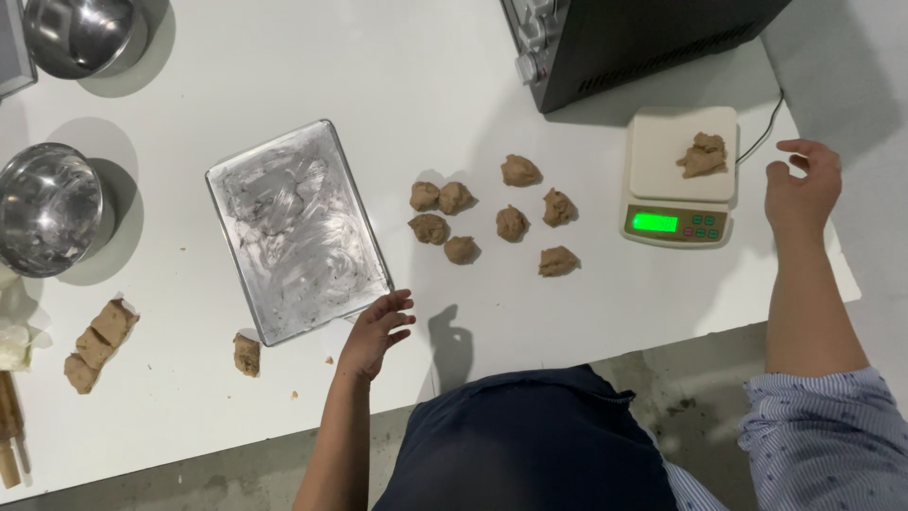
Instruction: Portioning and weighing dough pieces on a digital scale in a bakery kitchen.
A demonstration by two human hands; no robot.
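Observation:
My left hand hovers open over the white table, just off the near right corner of a greased metal baking tray, and holds nothing. My right hand is open beside the right edge of a small white kitchen scale with a green lit display. A lump of brown dough lies on the scale's platform. Several rounded dough portions lie on the table between the tray and the scale.
Two steel bowls stand at the far left. A cut dough log and a small dough piece lie near the left front. A black appliance stands behind the scale. A wooden rolling pin pokes in at the left edge.

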